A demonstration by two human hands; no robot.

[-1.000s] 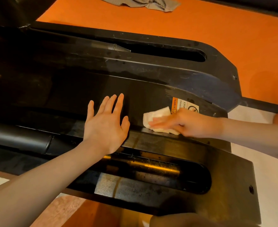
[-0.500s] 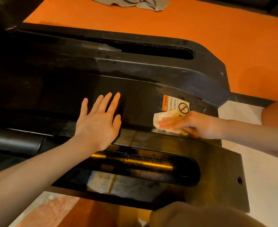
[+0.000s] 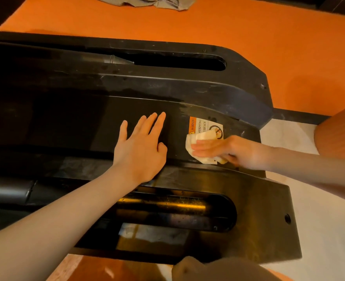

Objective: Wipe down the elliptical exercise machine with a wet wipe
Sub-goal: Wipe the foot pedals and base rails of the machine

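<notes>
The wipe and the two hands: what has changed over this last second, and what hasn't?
The right hand has slid the wet wipe rightward along the black panel, onto the lower corner of the warning sticker, pressing it with flat fingers throughout. Nothing was picked up or let go. The left hand stays spread flat on the panel, and the grey cloth still lies on the orange floor.

an orange floor with a crumpled grey cloth lying at its far edge.
</notes>
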